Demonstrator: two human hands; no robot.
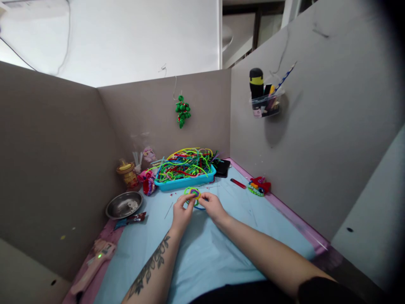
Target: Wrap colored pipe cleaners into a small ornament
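Over blue mat (205, 253), left hand (182, 212) and right hand (212, 207) each pinch one colourful coil (193, 193), partly hidden by fingertips

This is looking like a little craft corner. Three grey walls (57, 160) are standing around a small table, and a light blue cloth (221, 253) is covering its top. A blue tray (186, 183) is sitting at the back, holding a big heap of bendy wires (185, 162) in many colours. A glue gun (95, 261) is lying at the near left with a green light glowing, and a metal bowl (118, 207) is resting near it. A clear cup (265, 105) of pens and tools is hanging on the right wall. A green bead bunch (182, 110) is dangling from a hook on the back wall. The left hand (182, 213) and right hand (214, 207) are pinching a small coloured ring (193, 193).
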